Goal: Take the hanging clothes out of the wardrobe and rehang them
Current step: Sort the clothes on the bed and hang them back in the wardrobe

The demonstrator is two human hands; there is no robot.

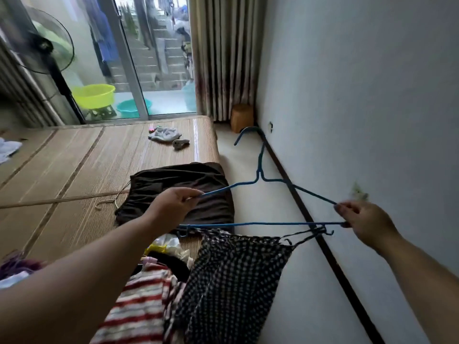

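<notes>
L hand (173,207): pinches thin blue wire hanger (248,223), left arm.
R hand (365,222): pinches its right corner.
Black-white checked strappy garment (231,281): hangs by straps, right end.

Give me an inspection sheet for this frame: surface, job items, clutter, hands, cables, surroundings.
Surface: bamboo mat on the bed, partly bare.
Job's things: blue hanger held up; checked garment hangs by its straps from the hanger's right end; brown garment lies at the mat's edge, pale hanger at its left side.
Clutter: striped garment in a near pile; white cloth farther off.
Hands: left hand pinches the blue hanger's left shoulder, right hand its right end.
Cables: nothing seen.
Surroundings: fan, curtain, wooden stool, yellow basin outside.
</notes>
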